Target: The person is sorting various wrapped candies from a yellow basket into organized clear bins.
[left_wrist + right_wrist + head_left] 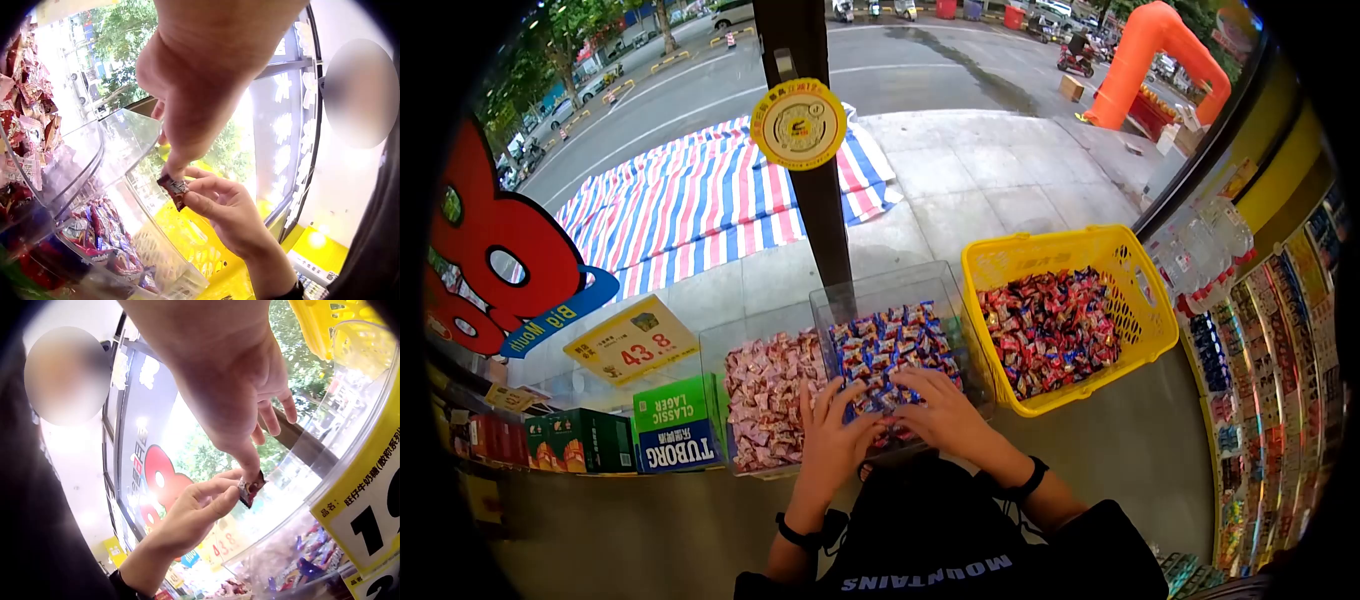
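The right hand [231,381] hangs from the top edge and pinches a small dark candy [251,487] with its fingertips. The left hand [187,519] pinches the same candy from the lower left, between thumb and first finger. Just right of them is a clear bin [350,444] with a yellow label [365,512]. Wrapped sweets [306,565] lie at its bottom.

Grey counter [1120,440] running along the shop window and carrying, right to left:
- yellow plastic basket [1040,243] sitting at the right, holding red-wrapped sweets [1050,335]
- clear bin [880,290] standing just beside it, holding blue-wrapped sweets [890,345]
- second clear bin [740,335] standing against its left side, holding pink-wrapped sweets [765,395]
- green Tuborg carton [675,425] standing next to that bin
- further green cartons [575,440] and red packs [490,435] lining up leftwards
- yellow price card [632,340] reading 43.8, leaning behind the cartons
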A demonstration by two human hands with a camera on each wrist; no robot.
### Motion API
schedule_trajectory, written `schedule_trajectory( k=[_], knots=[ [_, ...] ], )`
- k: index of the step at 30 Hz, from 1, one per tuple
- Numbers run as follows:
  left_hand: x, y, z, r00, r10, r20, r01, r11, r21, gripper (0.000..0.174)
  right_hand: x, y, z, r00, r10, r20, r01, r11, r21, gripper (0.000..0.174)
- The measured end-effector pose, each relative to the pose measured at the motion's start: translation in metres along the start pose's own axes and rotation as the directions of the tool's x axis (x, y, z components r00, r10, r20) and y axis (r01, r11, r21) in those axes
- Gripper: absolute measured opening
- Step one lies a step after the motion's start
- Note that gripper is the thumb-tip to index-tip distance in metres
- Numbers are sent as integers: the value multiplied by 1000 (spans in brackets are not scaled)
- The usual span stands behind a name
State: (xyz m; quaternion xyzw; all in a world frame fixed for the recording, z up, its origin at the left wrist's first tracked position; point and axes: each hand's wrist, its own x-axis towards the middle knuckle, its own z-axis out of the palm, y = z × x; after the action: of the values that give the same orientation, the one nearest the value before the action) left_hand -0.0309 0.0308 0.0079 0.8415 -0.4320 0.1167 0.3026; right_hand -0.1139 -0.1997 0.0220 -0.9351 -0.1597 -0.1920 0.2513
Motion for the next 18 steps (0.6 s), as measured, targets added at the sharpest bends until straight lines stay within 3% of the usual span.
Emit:
schedule_trajectory(
  k=[3, 6, 14, 18],
  knots=[
    [-5, -12, 6, 994, -105, 32, 102, 991, 86, 38, 4, 11, 13, 997, 48, -52, -50, 998, -27, 23],
    [-7, -14, 2, 984, -174, 30, 171, 981, 90, 45, 4, 23, 29, 994, 110, 7, -109, 991, -84, 17],
    [-11, -11, 7, 976, -219, 24, 216, 972, 91, 48, 13, 14, 80, 971, 63, 232, -62, 998, -10, 15],
    [-14, -13, 10, 972, -231, 30, 228, 971, 74, 49, 16, 10, 88, 961, 68, 269, -48, 995, -82, 14]
  ],
)
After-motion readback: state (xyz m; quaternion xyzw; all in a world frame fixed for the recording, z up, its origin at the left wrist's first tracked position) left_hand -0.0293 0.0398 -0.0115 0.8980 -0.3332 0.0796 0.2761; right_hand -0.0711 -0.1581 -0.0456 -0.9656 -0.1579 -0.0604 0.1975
